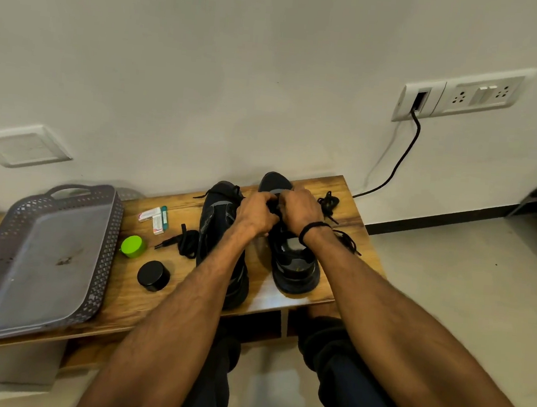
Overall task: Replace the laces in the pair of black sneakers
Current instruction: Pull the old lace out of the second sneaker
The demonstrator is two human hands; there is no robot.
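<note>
Two black sneakers stand side by side on the wooden bench (154, 310), toes toward the wall. The left sneaker (217, 218) is partly covered by my left forearm. Over the right sneaker (294, 264), my left hand (255, 213) and my right hand (300, 211) meet, both with fingers curled, pinching a black lace (275, 207) at the eyelets. A loose black lace (184, 244) lies left of the left sneaker. Another black lace (330, 204) lies right of the right sneaker, trailing past my right wrist.
A grey perforated tray (38, 258) sits at the bench's left end. A green round container (133, 246), a black round tin (153, 276) and small boxes (155, 218) lie between tray and sneakers. A black cable (397, 162) runs from a wall socket to the floor.
</note>
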